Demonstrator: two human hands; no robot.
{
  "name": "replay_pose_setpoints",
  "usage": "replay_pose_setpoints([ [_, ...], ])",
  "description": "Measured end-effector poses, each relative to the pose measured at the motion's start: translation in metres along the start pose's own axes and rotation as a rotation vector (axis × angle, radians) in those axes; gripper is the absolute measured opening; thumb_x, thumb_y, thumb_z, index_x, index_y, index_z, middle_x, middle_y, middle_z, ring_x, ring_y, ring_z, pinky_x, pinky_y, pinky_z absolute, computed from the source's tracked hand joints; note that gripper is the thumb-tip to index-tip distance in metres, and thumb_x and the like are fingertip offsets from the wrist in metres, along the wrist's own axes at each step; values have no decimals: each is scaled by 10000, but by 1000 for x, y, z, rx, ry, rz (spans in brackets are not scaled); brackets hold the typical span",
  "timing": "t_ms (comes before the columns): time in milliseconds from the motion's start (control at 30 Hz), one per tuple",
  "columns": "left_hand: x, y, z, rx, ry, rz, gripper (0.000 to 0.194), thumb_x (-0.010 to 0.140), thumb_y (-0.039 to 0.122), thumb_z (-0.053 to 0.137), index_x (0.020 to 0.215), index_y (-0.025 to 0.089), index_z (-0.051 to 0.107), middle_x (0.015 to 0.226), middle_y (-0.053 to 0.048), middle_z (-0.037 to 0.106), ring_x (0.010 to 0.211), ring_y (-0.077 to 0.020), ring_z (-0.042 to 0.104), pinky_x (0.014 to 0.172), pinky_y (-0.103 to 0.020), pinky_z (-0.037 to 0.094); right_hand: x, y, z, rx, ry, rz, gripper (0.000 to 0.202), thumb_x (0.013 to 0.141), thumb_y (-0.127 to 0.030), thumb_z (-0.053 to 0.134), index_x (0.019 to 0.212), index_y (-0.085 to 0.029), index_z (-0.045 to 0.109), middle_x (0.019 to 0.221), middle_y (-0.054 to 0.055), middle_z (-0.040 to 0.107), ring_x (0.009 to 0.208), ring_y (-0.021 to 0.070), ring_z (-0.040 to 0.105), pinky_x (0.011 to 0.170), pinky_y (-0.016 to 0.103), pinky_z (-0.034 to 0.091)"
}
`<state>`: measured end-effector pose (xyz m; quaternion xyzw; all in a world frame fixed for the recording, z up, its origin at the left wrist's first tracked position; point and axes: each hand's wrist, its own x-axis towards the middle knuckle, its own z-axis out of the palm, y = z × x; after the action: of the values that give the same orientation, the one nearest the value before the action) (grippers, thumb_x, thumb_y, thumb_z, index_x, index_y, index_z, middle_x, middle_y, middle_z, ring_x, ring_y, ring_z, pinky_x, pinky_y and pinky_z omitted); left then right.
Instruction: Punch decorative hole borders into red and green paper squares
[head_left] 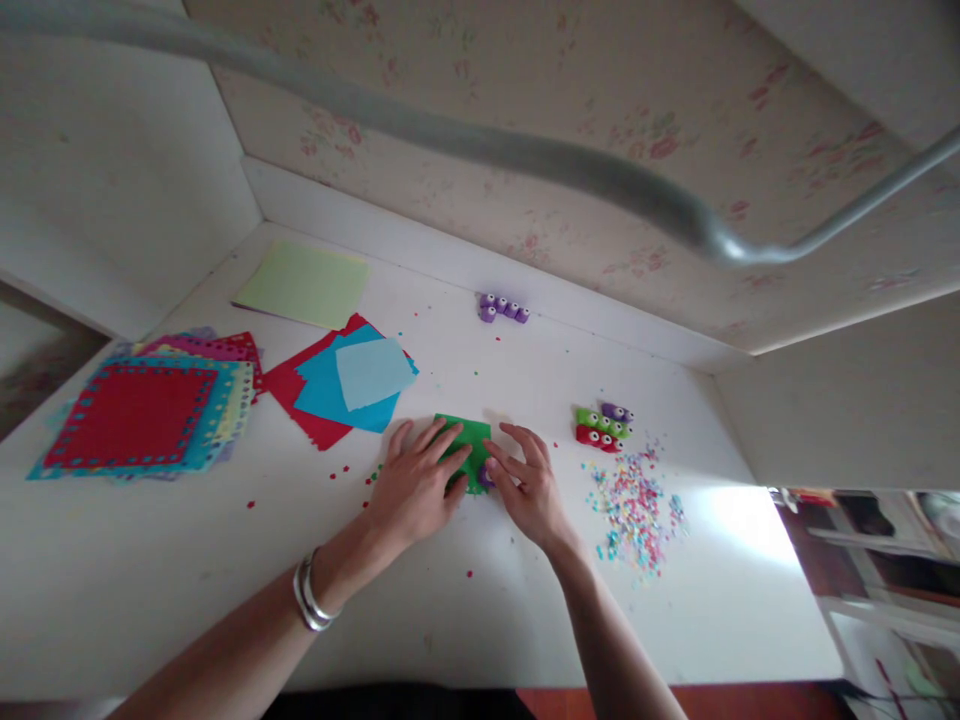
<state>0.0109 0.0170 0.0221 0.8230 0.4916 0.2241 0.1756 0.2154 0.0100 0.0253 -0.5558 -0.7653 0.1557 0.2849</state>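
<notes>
A small green sheet of paper [474, 434] lies on the white table in front of me, with tiny punched holes along its near edge. My left hand [416, 485] rests flat on the paper's left side, fingers spread. At the paper's lower right corner sits a small purple paper punch [486, 474]. My right hand [529, 485] has its thumb and index finger on this punch, the other fingers stretched out beyond it. Part of the punch is hidden under the fingers.
Left lie punched-edge paper sheets [150, 415], red and blue sheets [330, 385] and a pale green stack [304, 283]. Several purple punches [504, 307] stand near the wall; green, red and purple ones [604, 426] stand right, above a confetti pile [637, 510]. A grey bar [487, 150] crosses overhead.
</notes>
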Motion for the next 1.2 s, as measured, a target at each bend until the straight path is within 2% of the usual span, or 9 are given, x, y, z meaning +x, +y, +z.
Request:
replay_pose_setpoints([
  [167, 0, 0, 0, -5, 0, -2, 313, 926, 312, 521, 1214, 271, 638, 1438, -67, 529, 1370, -287, 406, 1152, -571, 176, -5, 8, 9, 12, -62, 27, 278, 963, -335, 563, 1213, -343, 685, 1438, 35, 500, 1372, 297, 363, 1090, 555, 376],
  [367, 1, 0, 2, -16, 8, -9, 331, 915, 302, 533, 1231, 280, 630, 1426, -65, 541, 1362, -286, 418, 1157, -569, 172, -11, 16, 17, -23, -147, 66, 338, 980, -371, 527, 1310, -406, 588, 1557, -37, 341, 1474, 330, 166, 1137, 699, 116],
  [533, 2, 0, 1, -10, 1, -11, 337, 912, 313, 547, 1238, 287, 630, 1417, -60, 549, 1344, -287, 439, 1157, -558, 181, -7, 14, 14, -4, -206, 73, 357, 995, -389, 495, 1348, -414, 544, 1564, -30, 321, 1478, 324, 142, 1129, 713, 81],
  [633, 2, 0, 1, -6, 3, -5, 337, 910, 318, 552, 1235, 289, 635, 1414, -60, 552, 1341, -291, 443, 1153, -560, 192, -8, 15, 10, 53, -185, 71, 351, 997, -386, 497, 1341, -384, 563, 1547, 4, 363, 1458, 307, 237, 1148, 675, 122],
  [767, 2, -1, 1, 10, 14, -9, 326, 920, 325, 538, 1224, 277, 643, 1431, -72, 534, 1348, -287, 434, 1146, -557, 206, -18, 18, 2, 139, -63, 119, 321, 997, -351, 497, 1283, -309, 637, 1463, 56, 488, 1401, 278, 363, 1144, 574, 290],
  [867, 1, -1, 1, 16, 25, -11, 322, 923, 316, 535, 1221, 265, 646, 1444, -80, 520, 1341, -286, 444, 1141, -548, 226, -29, 16, -9, 113, 31, 189, 322, 998, -343, 481, 1258, -279, 659, 1376, 92, 560, 1305, 280, 477, 1077, 532, 407],
  [967, 1, -2, 1, 28, 28, -8, 322, 922, 306, 537, 1222, 263, 643, 1441, -81, 522, 1332, -285, 455, 1139, -545, 233, -37, 7, -19, 19, 120, 242, 302, 975, -370, 525, 1208, -265, 686, 1187, 113, 653, 1119, 281, 592, 953, 493, 505],
  [1067, 1, -2, 2, 51, 16, -5, 322, 923, 306, 533, 1224, 265, 639, 1440, -76, 524, 1333, -278, 454, 1140, -541, 233, -39, -4, -21, -54, 114, 261, 284, 922, -406, 612, 1137, -250, 712, 1040, 104, 683, 951, 271, 649, 843, 441, 559],
  [1200, 2, -2, 2, 82, 24, -1, 319, 916, 304, 534, 1211, 267, 650, 1433, -84, 529, 1326, -283, 461, 1133, -541, 250, -39, -12, -23, -48, 45, 302, 227, 930, -378, 594, 1051, -253, 740, 1003, 81, 708, 818, 232, 694, 706, 347, 592],
])
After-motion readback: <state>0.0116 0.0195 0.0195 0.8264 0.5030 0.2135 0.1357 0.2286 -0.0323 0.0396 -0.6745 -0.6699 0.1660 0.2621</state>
